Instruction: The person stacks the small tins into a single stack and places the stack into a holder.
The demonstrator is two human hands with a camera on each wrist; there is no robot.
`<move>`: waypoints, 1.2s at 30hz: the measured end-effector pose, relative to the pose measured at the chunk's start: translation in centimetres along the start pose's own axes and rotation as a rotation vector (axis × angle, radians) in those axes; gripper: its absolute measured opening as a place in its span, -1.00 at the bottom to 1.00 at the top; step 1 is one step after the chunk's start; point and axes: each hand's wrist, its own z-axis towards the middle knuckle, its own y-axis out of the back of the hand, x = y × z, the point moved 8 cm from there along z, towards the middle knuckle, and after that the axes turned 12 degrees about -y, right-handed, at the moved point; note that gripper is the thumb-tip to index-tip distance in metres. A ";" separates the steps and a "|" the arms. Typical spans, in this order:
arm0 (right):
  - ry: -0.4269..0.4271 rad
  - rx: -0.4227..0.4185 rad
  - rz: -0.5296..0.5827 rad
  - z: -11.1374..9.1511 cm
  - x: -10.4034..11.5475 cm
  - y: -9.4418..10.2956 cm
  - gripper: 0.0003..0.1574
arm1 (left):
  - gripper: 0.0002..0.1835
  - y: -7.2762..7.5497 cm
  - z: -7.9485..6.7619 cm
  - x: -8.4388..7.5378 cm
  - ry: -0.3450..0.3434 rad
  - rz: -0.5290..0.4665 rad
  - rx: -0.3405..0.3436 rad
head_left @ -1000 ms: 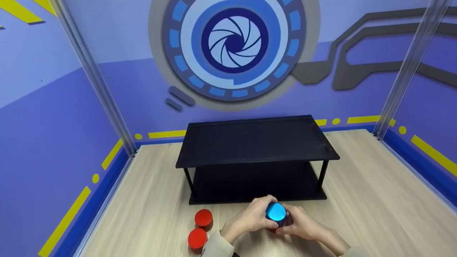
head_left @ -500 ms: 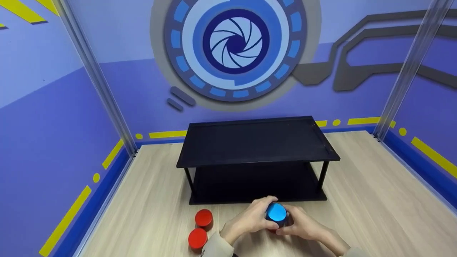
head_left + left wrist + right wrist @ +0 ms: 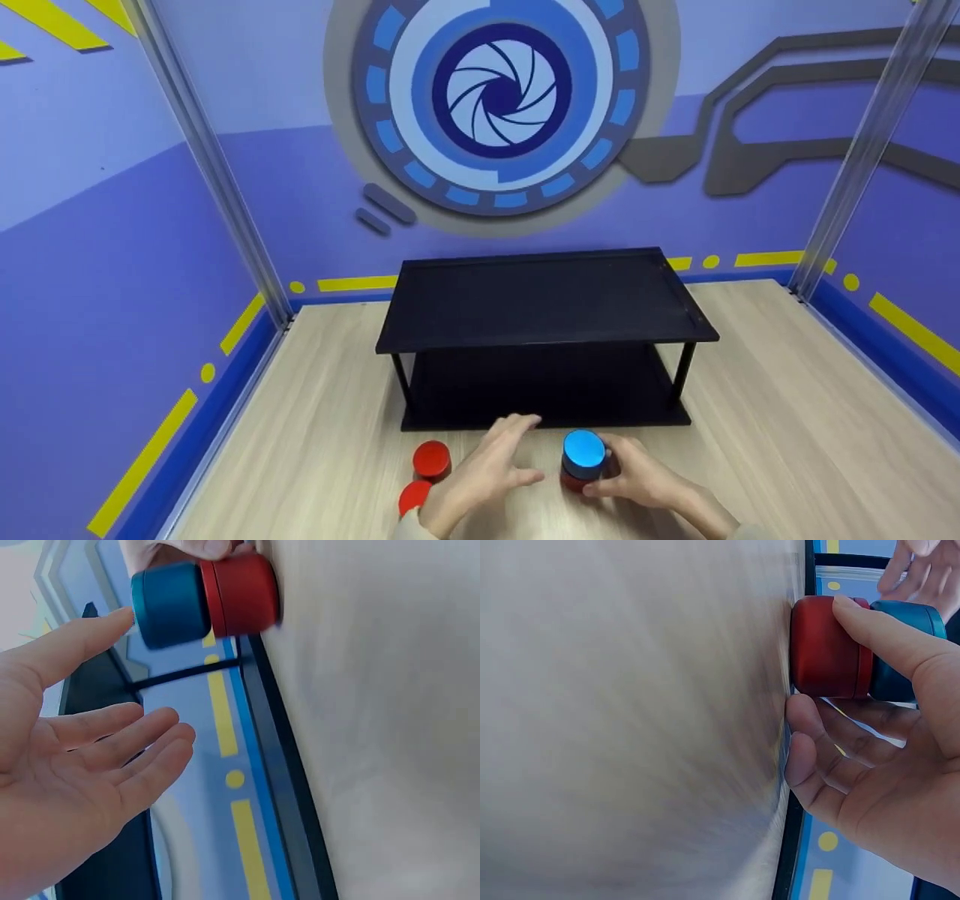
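Observation:
A blue tin point(image 3: 583, 450) stands upright on a red tin point(image 3: 572, 484), making a short stack on the table in front of the black shelf. My right hand point(image 3: 645, 477) holds the stack from its right side; in the right wrist view the thumb point(image 3: 877, 634) lies across the red tin point(image 3: 821, 645) and the fingers curl on its other side. To the left of the stack, my left hand point(image 3: 480, 474) is apart from it, fingers spread and nothing in the palm. The left wrist view shows the blue tin point(image 3: 174, 604) beyond the thumb tip.
Two more red tins point(image 3: 432, 459) stand left of my left hand, the nearer one partly hidden by the wrist. A two-tier black shelf point(image 3: 547, 300) stands behind the hands. Patterned blue panels point(image 3: 285, 187) wall the wooden table point(image 3: 330, 390) at the back and sides.
My left hand has let go of the stack and moved left, its fingers opening. My right hand stays at the tins, and the stack remains standing.

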 end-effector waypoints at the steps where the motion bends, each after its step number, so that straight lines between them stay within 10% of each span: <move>1: -0.003 -0.001 -0.003 0.0 0.0 0.0 -0.23 | -0.26 0.4 -0.4 0.1 -0.005 0.017 -0.010; 14: -0.028 0.046 0.032 0.1 -0.6 -0.2 -0.20 | -0.25 4.5 -7.4 1.9 -0.012 0.215 -0.112; 20: -0.048 0.057 0.027 0.3 -0.7 -0.3 -0.18 | -0.22 5.0 -9.7 3.6 0.088 0.263 -0.051; 36: -0.036 0.057 0.045 0.3 -0.5 -0.3 -0.21 | -0.32 4.4 -11.7 5.8 0.212 0.160 0.037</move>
